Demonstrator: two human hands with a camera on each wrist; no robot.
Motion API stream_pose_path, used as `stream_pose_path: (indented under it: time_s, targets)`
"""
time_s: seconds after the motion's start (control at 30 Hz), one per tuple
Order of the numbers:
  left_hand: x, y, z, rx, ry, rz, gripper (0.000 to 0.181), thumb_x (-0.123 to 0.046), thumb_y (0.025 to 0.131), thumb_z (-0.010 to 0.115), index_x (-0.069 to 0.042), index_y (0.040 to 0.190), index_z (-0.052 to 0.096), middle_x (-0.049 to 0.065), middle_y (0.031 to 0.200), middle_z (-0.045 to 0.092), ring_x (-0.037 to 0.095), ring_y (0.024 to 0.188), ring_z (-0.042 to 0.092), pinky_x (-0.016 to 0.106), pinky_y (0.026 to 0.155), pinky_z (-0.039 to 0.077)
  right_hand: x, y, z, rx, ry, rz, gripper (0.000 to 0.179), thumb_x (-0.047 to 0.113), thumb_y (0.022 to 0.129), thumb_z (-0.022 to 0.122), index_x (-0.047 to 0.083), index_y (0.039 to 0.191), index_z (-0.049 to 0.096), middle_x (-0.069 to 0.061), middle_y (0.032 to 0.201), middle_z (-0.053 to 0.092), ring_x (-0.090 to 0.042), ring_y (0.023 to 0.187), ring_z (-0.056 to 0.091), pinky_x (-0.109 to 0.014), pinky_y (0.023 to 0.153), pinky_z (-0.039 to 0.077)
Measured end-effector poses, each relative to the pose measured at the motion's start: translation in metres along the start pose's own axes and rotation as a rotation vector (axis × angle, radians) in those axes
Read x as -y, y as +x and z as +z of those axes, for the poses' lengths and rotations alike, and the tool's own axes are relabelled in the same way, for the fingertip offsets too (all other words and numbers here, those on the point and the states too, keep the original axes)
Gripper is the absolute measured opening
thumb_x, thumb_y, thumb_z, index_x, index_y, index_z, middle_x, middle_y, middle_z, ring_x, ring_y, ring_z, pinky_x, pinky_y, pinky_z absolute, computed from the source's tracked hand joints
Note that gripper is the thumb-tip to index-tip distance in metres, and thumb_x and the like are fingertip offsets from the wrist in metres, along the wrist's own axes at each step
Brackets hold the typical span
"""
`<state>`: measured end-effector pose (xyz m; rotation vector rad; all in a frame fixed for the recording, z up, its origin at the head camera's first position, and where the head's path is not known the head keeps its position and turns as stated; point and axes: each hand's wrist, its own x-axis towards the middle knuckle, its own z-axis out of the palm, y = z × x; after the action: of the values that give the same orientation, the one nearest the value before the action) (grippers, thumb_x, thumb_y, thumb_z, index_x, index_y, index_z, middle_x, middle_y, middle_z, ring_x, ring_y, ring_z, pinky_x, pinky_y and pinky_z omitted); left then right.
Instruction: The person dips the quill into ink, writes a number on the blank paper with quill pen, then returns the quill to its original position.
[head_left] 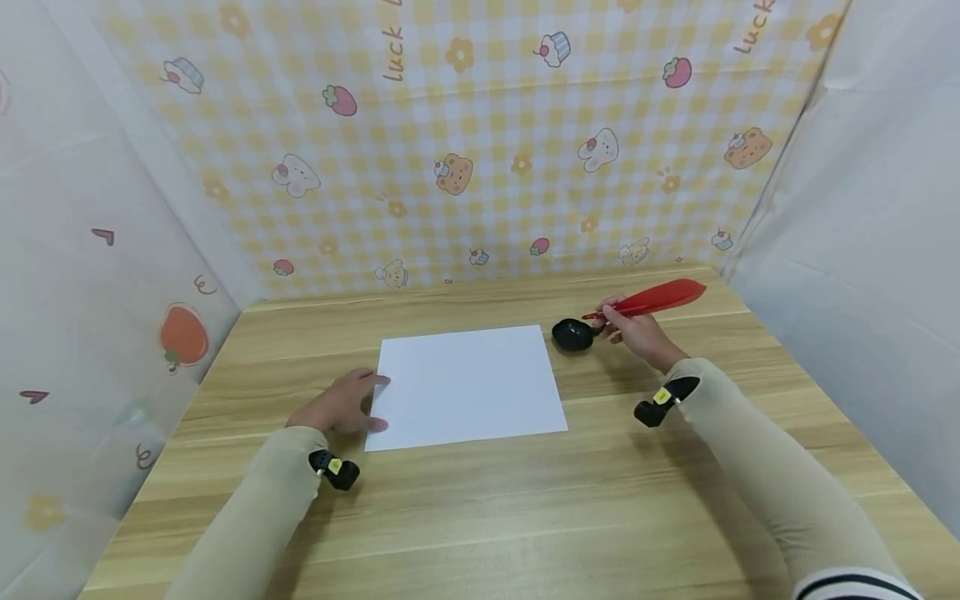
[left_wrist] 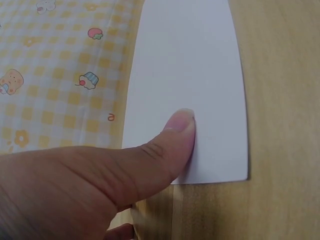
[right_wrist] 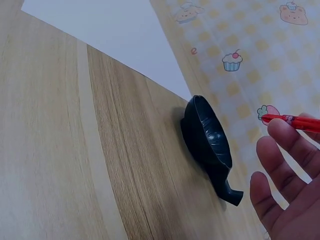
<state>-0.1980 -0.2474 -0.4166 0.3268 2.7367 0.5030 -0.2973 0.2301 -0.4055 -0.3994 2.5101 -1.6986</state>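
Observation:
A white sheet of paper (head_left: 467,385) lies on the table. My left hand (head_left: 341,403) rests at its left edge, thumb and a fingertip on the sheet; in the left wrist view the thumb (left_wrist: 172,135) lies straight across the paper's near end. My right hand (head_left: 637,332) pinches a red feather pen (head_left: 660,297) by its slim end, the broad leaf-shaped part pointing right. Only the slim red shaft (right_wrist: 300,123) shows in the right wrist view, while the other fingers are loosely spread. Just beside this hand sits a small black bowl with a short handle (head_left: 573,335).
The wood-grain table (head_left: 465,517) meets a yellow checked cloth backdrop (head_left: 495,200) behind the paper. White cloth walls (head_left: 885,233) stand on the left and right sides. A small black camera is strapped on each wrist.

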Motion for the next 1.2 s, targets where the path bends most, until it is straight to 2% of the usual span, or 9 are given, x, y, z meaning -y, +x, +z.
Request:
stream_pose_path:
  time_s: [0.3,0.4,0.5,0.67,0.93,1.2]
  targets:
    - [-0.001,0.001,0.001,0.010,0.008,-0.008,0.077,-0.029,0.082,0.079,-0.005,0.144,0.043,0.029,0.150,0.026,0.049,0.135,0.025,0.062,0.104,0.028,-0.004,0.005,0.001,0.033,0.029,0.082,0.042,0.029,0.105,0.044,-0.006,0.127,0.047,-0.024,0.110,0.062,-0.042,0.096,0.060,-0.032,0.074,0.051]
    - [-0.001,0.001,0.002,0.012,0.005,-0.008,0.077,-0.030,0.081,0.080,-0.005,0.144,0.043,0.029,0.150,0.026,0.049,0.135,0.026,0.062,0.104,0.028,-0.006,0.006,0.002,0.042,0.003,0.093,0.039,0.029,0.104,0.047,-0.004,0.124,0.050,-0.021,0.110,0.063,-0.039,0.096,0.060,-0.033,0.075,0.051]
    - [0.000,0.000,0.002,0.009,0.005,-0.003,0.077,-0.030,0.081,0.080,-0.005,0.144,0.043,0.029,0.150,0.026,0.049,0.135,0.026,0.062,0.104,0.028,-0.006,0.008,0.005,0.046,-0.034,0.081,0.033,0.027,0.103,0.050,-0.002,0.118,0.053,-0.018,0.106,0.064,-0.032,0.091,0.061,-0.034,0.075,0.051]
    - [0.000,0.001,0.000,0.004,0.019,0.004,0.077,-0.030,0.082,0.079,-0.004,0.144,0.043,0.030,0.150,0.026,0.049,0.135,0.026,0.063,0.104,0.028,-0.004,0.012,0.009,0.047,-0.049,0.061,0.026,0.022,0.102,0.051,-0.003,0.112,0.053,-0.021,0.102,0.065,-0.022,0.082,0.061,-0.033,0.071,0.050]
    - [-0.003,-0.001,-0.001,0.011,0.017,0.006,0.077,-0.030,0.082,0.079,-0.004,0.144,0.043,0.031,0.150,0.026,0.050,0.135,0.025,0.063,0.104,0.028,-0.005,0.018,0.012,0.036,-0.056,0.100,0.021,0.017,0.103,0.049,-0.003,0.108,0.053,-0.022,0.100,0.064,-0.023,0.081,0.058,-0.033,0.067,0.049]
    - [-0.006,-0.004,-0.003,0.007,0.023,0.004,0.076,-0.030,0.082,0.079,-0.004,0.144,0.043,0.030,0.150,0.027,0.050,0.135,0.026,0.063,0.103,0.029,-0.004,0.027,0.015,0.009,-0.176,0.140,0.016,0.015,0.100,0.049,0.001,0.103,0.056,-0.016,0.093,0.065,-0.023,0.077,0.058,-0.031,0.066,0.047]
